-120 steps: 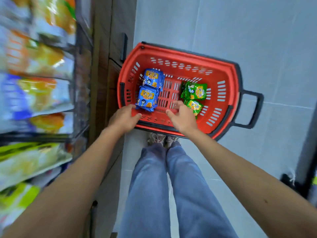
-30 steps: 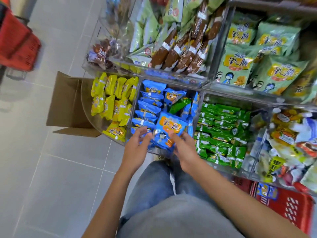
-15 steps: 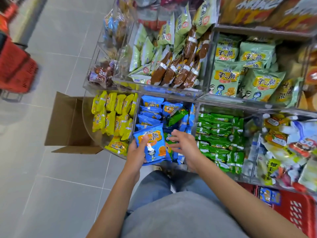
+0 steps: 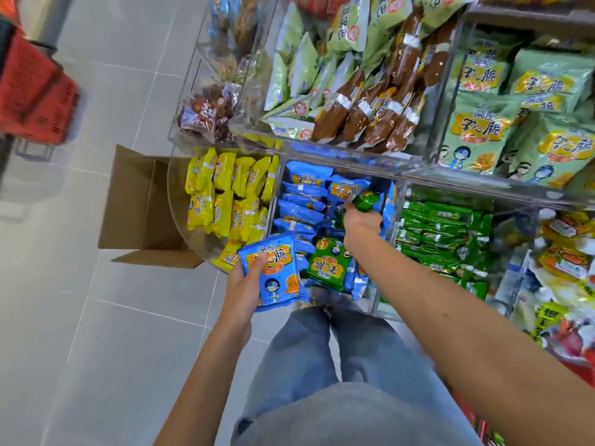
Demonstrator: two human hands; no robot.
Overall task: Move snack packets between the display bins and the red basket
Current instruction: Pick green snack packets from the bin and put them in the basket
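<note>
Right hand [image 4: 360, 222] reached deeper now, gripping a green packet [image 4: 367, 200]; left hand [image 4: 244, 284] clutches the blue packet [image 4: 277, 275].

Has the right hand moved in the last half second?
Yes. The right hand has gone deeper into the blue-packet bin, toward its back wall, and is closing on a green packet there. Before, it hovered near the front edge.

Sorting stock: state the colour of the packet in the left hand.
Blue packet with orange panel, head view.

Glossy plastic snack pkts [image 4: 273, 272], clear acrylic bins [image 4: 335, 157], matt cardboard box [image 4: 141, 217], smooth floor tiles [image 4: 96, 333].
</note>
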